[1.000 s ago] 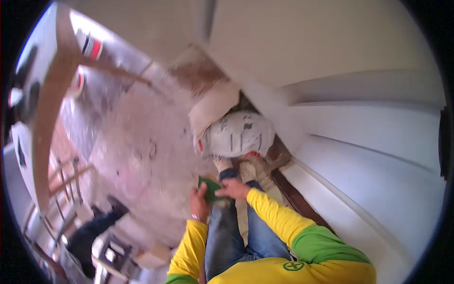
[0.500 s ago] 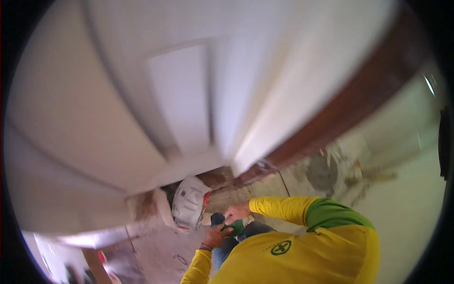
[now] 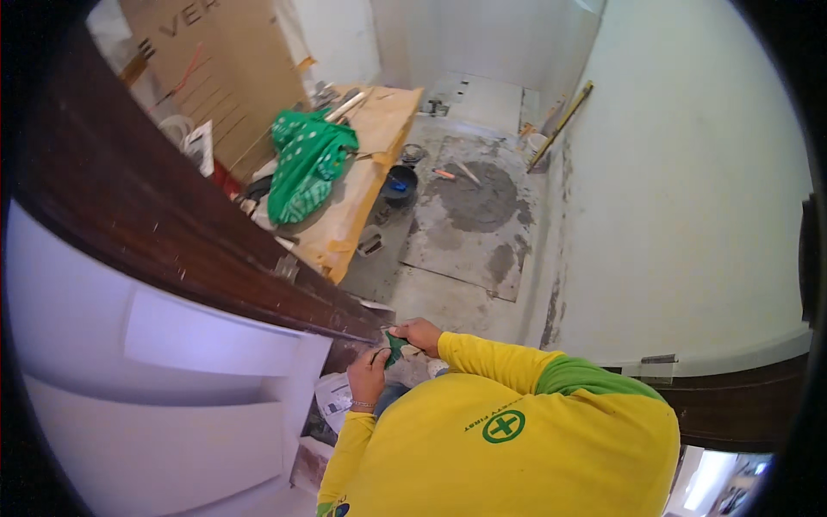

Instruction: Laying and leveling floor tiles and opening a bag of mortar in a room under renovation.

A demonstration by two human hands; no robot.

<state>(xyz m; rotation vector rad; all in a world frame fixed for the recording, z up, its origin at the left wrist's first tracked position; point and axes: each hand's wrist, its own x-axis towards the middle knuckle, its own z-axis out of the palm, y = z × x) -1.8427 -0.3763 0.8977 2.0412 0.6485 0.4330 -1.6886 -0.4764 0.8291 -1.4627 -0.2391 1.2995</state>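
Observation:
My left hand [image 3: 366,376] and my right hand [image 3: 417,335] are close together low in the middle of the head view, in front of my yellow shirt, both closed on a small green piece [image 3: 395,348], apparently a sheet or pad with a pale part. My right hand is higher and further right. Beside them stands the dark wooden door frame [image 3: 194,258]. A white printed sack [image 3: 334,398] shows below my left hand, partly hidden by my arm.
Through the doorway, a workbench [image 3: 388,129] carries green dotted cloth [image 3: 306,164] beside cardboard [image 3: 207,60]. A black bucket [image 3: 399,194], tools and grey mortar [image 3: 478,194] lie on the floor. A long level [image 3: 560,127] leans by the right wall [image 3: 689,172].
My view has swung right from the floor with the sack and another person's leg, past white panels, to this doorway. My hands keep hold of the green piece.

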